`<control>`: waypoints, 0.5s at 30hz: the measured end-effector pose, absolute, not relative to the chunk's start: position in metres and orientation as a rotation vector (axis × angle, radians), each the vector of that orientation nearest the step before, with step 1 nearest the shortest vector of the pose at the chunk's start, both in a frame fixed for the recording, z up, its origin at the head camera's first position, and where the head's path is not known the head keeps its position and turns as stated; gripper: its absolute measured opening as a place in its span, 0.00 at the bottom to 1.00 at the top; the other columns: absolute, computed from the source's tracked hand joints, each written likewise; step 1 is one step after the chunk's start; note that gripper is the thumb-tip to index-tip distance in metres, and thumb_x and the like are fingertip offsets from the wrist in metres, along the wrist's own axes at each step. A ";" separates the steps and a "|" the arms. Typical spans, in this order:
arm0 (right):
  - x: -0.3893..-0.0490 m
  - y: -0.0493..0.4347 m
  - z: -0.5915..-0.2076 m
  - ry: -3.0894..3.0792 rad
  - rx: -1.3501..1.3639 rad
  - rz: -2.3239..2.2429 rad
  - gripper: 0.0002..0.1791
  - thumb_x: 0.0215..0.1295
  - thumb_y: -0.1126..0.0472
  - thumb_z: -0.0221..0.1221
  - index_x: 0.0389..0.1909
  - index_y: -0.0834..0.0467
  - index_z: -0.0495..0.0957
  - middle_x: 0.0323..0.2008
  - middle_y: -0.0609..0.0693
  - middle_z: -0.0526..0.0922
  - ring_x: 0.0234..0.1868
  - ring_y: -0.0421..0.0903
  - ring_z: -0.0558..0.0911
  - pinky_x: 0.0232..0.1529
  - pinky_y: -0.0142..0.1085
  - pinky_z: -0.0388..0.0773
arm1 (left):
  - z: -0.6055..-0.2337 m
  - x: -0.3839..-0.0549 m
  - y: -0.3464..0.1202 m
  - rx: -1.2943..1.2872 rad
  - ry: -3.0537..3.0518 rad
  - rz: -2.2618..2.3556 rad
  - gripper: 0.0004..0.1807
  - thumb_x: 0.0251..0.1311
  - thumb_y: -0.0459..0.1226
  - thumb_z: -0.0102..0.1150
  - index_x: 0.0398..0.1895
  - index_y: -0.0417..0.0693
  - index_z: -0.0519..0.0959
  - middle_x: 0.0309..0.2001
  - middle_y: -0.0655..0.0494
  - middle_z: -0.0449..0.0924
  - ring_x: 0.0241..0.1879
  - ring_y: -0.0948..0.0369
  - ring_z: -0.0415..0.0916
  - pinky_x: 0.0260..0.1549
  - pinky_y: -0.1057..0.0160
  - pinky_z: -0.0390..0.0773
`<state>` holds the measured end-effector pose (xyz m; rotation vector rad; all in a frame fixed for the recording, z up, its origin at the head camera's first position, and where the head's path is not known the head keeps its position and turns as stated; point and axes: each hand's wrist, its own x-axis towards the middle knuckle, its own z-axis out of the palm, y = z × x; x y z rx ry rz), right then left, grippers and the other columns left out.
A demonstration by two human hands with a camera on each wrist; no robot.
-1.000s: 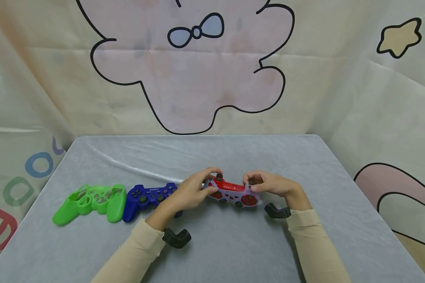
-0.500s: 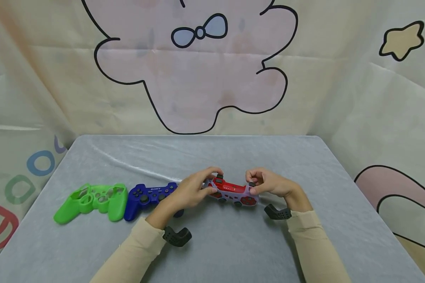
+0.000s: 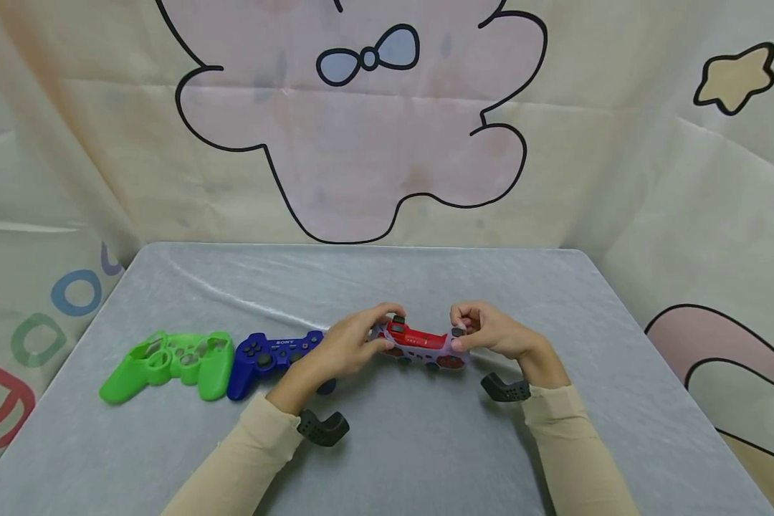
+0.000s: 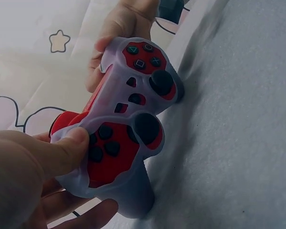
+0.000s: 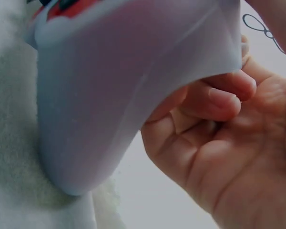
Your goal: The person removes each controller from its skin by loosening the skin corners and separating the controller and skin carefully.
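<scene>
The head view looks forward and down over the bench (image 3: 426,451); the tilted left wrist view closely faces the red game controller (image 3: 419,339) both share; the right wrist view, nearest, its sleeve (image 5: 95,105).

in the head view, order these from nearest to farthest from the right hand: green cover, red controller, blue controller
1. Red controller, touching the right hand.
2. Blue controller, left of the red one, partly hidden by the left hand.
3. Green cover, farthest left.
</scene>
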<state>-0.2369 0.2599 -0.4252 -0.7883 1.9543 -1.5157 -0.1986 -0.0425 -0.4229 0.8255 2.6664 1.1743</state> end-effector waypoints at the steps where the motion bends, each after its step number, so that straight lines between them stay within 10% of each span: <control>1: -0.236 0.259 -0.424 1.962 -0.789 -1.517 0.21 0.63 0.68 0.65 0.27 0.65 0.58 0.22 0.49 0.53 0.22 0.42 0.56 0.23 0.37 0.55 | -0.422 -0.199 -0.043 0.827 2.671 1.174 0.26 0.65 0.37 0.65 0.66 0.63 0.72 0.55 0.53 0.85 0.37 0.58 0.72 0.34 0.62 0.68; 15: -0.232 0.259 -0.410 2.200 -0.848 -1.415 0.14 0.63 0.69 0.65 0.29 0.62 0.67 0.24 0.53 0.61 0.27 0.41 0.64 0.28 0.32 0.63 | -0.420 -0.196 -0.039 0.685 2.738 1.193 0.25 0.67 0.40 0.64 0.66 0.64 0.73 0.59 0.51 0.84 0.31 0.60 0.69 0.31 0.62 0.67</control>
